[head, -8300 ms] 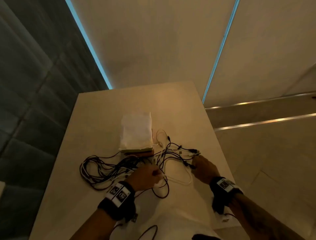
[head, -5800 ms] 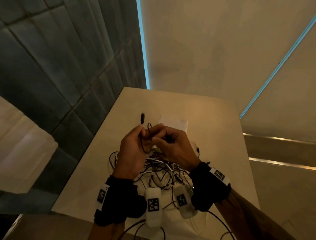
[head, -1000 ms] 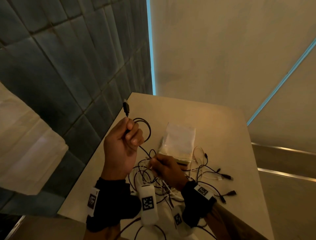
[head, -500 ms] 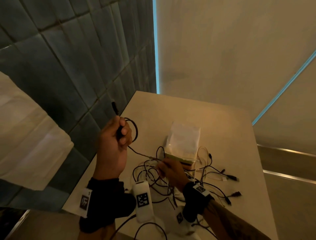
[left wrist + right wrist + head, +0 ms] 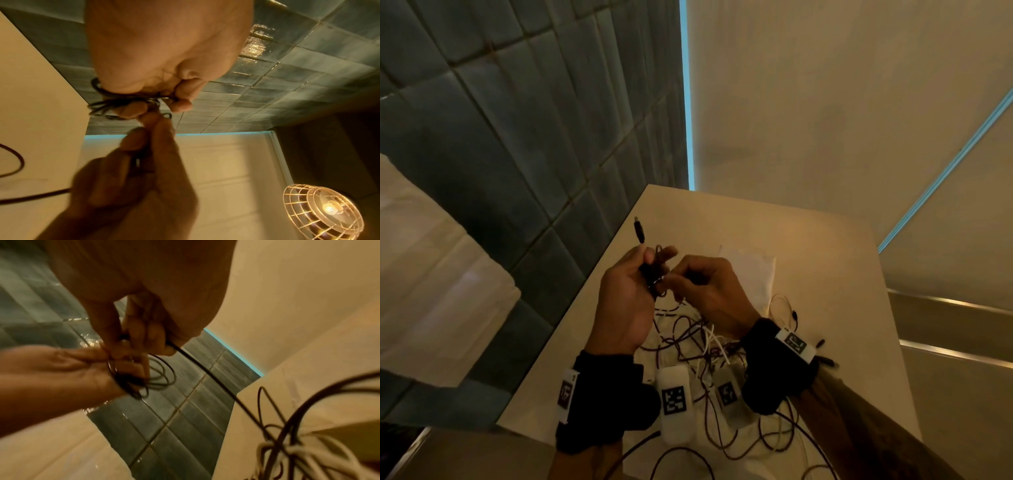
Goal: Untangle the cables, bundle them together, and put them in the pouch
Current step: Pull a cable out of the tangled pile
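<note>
Fingers: left fingers (image 5: 654, 255) curl round a small coil of black cable (image 5: 654, 277); right fingers (image 5: 678, 279) pinch the same cable just beside the coil, tips of both hands touching.
Left hand (image 5: 625, 298): raised above the table's left edge, palm toward the camera, thumb and fingers clamped on the coil; a black band and a white tagged block sit at the wrist.
Right hand (image 5: 710, 291): raised beside the left, knuckles up, thumb and forefinger closed on the strand; a black band with a white tag is at the wrist.
Coil: several thin black loops stacked in the left palm, seen in the left wrist view (image 5: 115, 104) and in the right wrist view (image 5: 141, 379).
Plug (image 5: 639, 230): one black end of the cable sticks up from the left fist, above the table's left edge.
Strand (image 5: 205, 374): runs from the right fingers down toward the heap.
Heap (image 5: 695, 339): black and white cables tangled on the table below both hands, near its front edge; a white knot shows in the right wrist view (image 5: 292, 451).
Pouch (image 5: 753, 274): pale, flat on the table behind the right hand, partly hidden by it.
Table (image 5: 808, 246): pale top, its left edge near a dark tiled wall (image 5: 517, 137).
Lamp (image 5: 320, 211): lit wire-cage lamp in the left wrist view.
</note>
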Motion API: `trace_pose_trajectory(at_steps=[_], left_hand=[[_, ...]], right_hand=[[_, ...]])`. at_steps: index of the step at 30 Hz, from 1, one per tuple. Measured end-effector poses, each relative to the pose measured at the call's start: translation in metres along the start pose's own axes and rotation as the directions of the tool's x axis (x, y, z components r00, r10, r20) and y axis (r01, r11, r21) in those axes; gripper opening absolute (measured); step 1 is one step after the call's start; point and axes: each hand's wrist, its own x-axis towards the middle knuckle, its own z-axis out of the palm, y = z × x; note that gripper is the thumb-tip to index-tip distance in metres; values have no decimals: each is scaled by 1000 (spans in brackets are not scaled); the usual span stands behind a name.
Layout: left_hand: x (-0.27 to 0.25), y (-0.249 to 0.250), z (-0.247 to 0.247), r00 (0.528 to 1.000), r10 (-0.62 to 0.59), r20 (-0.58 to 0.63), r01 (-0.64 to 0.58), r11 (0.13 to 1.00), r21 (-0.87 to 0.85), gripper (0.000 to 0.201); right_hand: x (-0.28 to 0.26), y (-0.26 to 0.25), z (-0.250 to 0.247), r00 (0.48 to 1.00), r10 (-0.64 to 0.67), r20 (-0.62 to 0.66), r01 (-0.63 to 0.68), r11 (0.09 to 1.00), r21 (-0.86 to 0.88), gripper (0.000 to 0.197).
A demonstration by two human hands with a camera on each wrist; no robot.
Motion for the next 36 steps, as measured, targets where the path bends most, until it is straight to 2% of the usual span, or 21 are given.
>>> trace_pose_trajectory(at_steps=[3, 7, 12, 16, 21, 24, 28, 31, 36], left_hand=[[-4, 6, 4, 999, 0, 53, 6, 994, -106, 33], [-6, 3, 7, 995, 80, 54, -72, 990, -123, 33], [-4, 7, 3, 986, 150, 66, -140, 980, -143, 29], [-4, 9, -1, 983, 168, 74, -156, 977, -149, 29], [-7, 24, -6, 966, 251, 62, -238, 957, -166, 31], [-10, 32, -11, 961, 275, 28, -268, 952, -149, 31], [-9, 30, -18, 959, 269, -94, -274, 960, -48, 32], [-5, 20, -19, 959, 221, -177, -220, 975, 28, 32], [0, -3, -14, 971, 116, -210, -92, 988, 124, 33]], right_hand=[[-9, 9, 3, 998, 40, 49, -41, 999, 16, 18], [-20, 40, 3, 996, 78, 50, -84, 989, 126, 28], [-43, 91, 4, 972, 220, 77, -220, 975, -7, 38], [-48, 115, 6, 976, 209, 62, -200, 972, -127, 41], [-53, 125, 8, 979, 192, 71, -179, 970, -165, 31], [-52, 134, 10, 977, 202, 64, -183, 957, -226, 34], [-39, 129, 8, 976, 214, -42, -218, 938, -271, 25], [-21, 106, 3, 968, 211, -135, -232, 959, -164, 21], [5, 42, 3, 978, 63, -200, -67, 998, -14, 16]])
